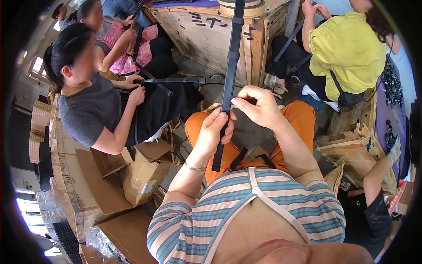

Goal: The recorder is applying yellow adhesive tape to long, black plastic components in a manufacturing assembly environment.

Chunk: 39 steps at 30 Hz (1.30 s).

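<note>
A long black strap (pixel 233 57) runs upright in front of me, from the top edge down to a loose end above my lap. Several darker bands cross it. My left hand (pixel 217 126) is closed round the strap's lower part, thumb on its face. Close by on the right, my right hand (pixel 259 106) has its fingers curled, with thumb and forefinger pinched at the strap's right edge. Whether a small piece sits between those fingertips is hard to see. A short black strap piece (pixel 239 159) lies across my lap on the orange trousers (pixel 299 119).
A wooden crate (pixel 193 39) stands ahead, with tape rolls (pixel 241 9) on top. Seated people handle similar straps at left and upper right. Cardboard boxes (pixel 145 176) lie at left. At right, a purple-covered surface (pixel 398 119) bears small black parts, near another person's gloved hand (pixel 394 149).
</note>
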Each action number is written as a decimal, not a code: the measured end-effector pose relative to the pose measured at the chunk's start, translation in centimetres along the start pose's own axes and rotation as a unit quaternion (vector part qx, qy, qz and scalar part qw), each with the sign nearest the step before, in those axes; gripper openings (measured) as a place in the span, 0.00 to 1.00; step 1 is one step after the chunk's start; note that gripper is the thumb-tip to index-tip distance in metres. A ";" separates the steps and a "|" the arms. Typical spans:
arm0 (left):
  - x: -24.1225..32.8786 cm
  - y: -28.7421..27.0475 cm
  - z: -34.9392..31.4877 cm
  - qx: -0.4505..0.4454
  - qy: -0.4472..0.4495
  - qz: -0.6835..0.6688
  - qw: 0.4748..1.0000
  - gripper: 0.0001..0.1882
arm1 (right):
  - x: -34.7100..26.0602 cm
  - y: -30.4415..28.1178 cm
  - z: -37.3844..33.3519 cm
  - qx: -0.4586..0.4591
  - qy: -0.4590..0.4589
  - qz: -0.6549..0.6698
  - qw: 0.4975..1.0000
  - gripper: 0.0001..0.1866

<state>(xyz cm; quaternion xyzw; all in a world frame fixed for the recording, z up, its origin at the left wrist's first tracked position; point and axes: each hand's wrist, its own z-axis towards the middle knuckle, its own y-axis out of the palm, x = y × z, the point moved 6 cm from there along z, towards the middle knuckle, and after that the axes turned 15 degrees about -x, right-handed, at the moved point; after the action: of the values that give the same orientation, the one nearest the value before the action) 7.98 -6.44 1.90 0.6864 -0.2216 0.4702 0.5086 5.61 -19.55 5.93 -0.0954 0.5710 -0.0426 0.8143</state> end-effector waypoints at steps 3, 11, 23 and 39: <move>0.0 -0.1 0.0 0.001 0.001 0.002 1.000 0.12 | 0.1 0.2 0.0 -0.011 0.005 -0.008 1.000 0.09; -0.5 -0.1 0.2 -0.004 0.000 0.006 1.000 0.12 | 0.7 0.4 0.2 -0.012 0.017 0.033 0.999 0.07; -0.9 -0.3 0.3 -0.006 0.003 0.042 0.999 0.12 | 2.3 1.1 1.0 -0.029 0.056 0.091 0.994 0.06; 0.6 -2.0 -0.9 0.171 0.058 0.254 0.950 0.11 | 0.6 0.4 0.9 -0.002 0.026 -0.056 0.998 0.08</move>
<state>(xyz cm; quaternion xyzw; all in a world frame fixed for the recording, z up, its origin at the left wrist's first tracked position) 9.45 -4.78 1.48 0.6555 -0.2751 0.6539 0.2588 6.65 -19.21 5.57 -0.1277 0.5861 -0.0892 0.7952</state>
